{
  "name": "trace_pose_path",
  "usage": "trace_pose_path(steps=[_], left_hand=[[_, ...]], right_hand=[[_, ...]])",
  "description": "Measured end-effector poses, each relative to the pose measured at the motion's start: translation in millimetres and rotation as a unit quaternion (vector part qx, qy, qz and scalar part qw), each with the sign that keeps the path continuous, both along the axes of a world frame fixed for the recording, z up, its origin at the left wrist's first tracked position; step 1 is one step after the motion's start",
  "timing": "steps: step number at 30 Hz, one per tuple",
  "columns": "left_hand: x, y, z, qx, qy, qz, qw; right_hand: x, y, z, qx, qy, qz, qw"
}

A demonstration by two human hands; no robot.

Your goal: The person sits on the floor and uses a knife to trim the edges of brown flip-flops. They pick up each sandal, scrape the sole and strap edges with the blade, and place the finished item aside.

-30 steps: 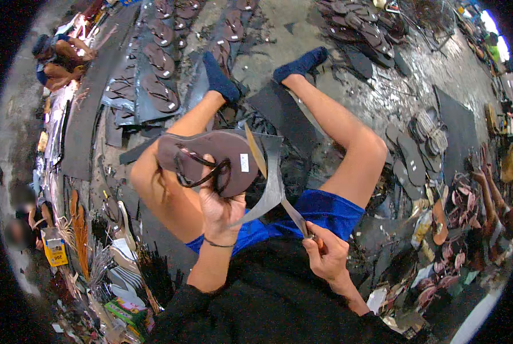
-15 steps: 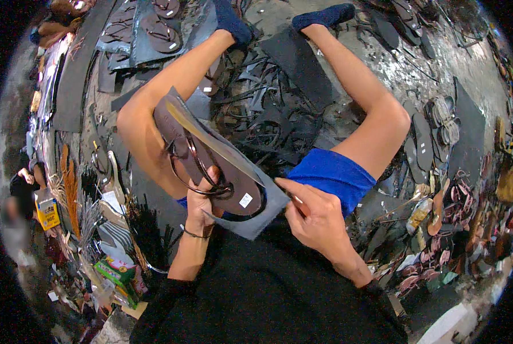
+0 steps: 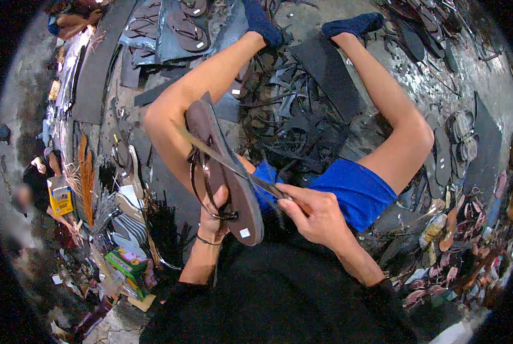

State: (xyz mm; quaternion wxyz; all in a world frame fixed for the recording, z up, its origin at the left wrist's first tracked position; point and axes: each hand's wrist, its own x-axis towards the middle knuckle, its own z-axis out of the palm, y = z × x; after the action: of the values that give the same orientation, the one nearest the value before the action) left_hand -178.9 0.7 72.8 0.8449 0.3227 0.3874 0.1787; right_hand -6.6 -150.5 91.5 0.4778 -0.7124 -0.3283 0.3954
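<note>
My left hand (image 3: 213, 221) grips a brown flip-flop (image 3: 242, 203) over my lap, its thumb on the footbed near the dark glossy straps. A small white label sits at the heel end, which points toward me. In my right hand (image 3: 321, 213) is a knife (image 3: 266, 187) with a long thin blade, its handle mostly covered by my fingers. The blade slants across the flip-flop toward the upper left, by the sole's right-hand edge. Whether the blade touches the sole I cannot tell. A dark pointed bit of sheet juts out at the toe end.
Black rubber scraps (image 3: 291, 109) pile up between my legs, beside a dark flat sheet (image 3: 332, 74). Several flip-flops (image 3: 189, 33) lie on grey sheets at the far left. Dark soles (image 3: 440, 157) lie at the right. A yellow box (image 3: 60, 196) stands left, near another person (image 3: 35, 175).
The grey sheet flap that stuck out around the heel no longer shows there. The flip-flop is turned more upright, and the knife blade now crosses over it. My view has shifted a little left.
</note>
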Motion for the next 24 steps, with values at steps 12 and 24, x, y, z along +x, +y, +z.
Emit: trace_pose_path(steps=[12,24], left_hand=[[-10,-1,-13,-0.149,-0.043,0.085,0.984],[34,48,26,0.133,-0.073,-0.194,0.969]], right_hand=[[6,105,-38,0.088,-0.192,-0.093,0.973],[62,94,3,0.114,0.037,-0.044,0.992]])
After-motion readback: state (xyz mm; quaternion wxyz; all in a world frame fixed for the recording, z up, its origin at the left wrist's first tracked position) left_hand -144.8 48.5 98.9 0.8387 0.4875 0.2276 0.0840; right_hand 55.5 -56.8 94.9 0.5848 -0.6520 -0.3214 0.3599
